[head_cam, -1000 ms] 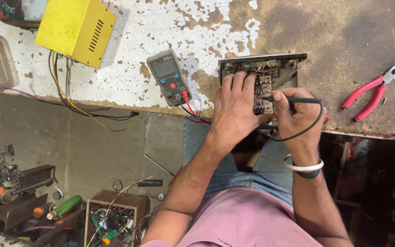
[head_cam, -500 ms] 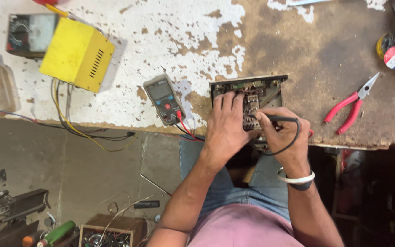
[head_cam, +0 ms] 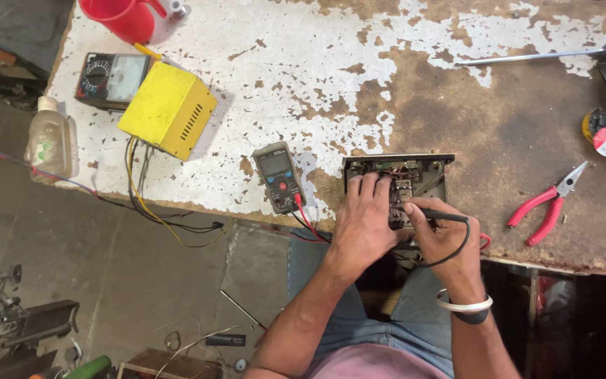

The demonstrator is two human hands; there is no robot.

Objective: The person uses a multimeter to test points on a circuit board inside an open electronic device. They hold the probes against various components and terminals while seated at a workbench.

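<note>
The circuit board [head_cam: 415, 184] lies in its dark open case at the near edge of the workbench [head_cam: 457, 91], directly under both hands. The left hand [head_cam: 364, 221] rests flat on it, fingers spread, clasping nothing. The right hand [head_cam: 443, 235] pinches 1 black probe [head_cam: 435, 215] — tip touching the board. Just left sits the grey multimeter [head_cam: 279, 177]; red pliers [head_cam: 545, 203] lie well right.

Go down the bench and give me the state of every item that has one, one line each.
Open chassis: lid off, wiring exposed.
Digital multimeter: flat on the bench, leads plugged in.
Black probe: pinched in the right hand, tip inside the chassis.
Left hand: resting flat on the chassis.
Red pliers: lying unused, handles apart.
Yellow box: closed, cables attached.
</note>
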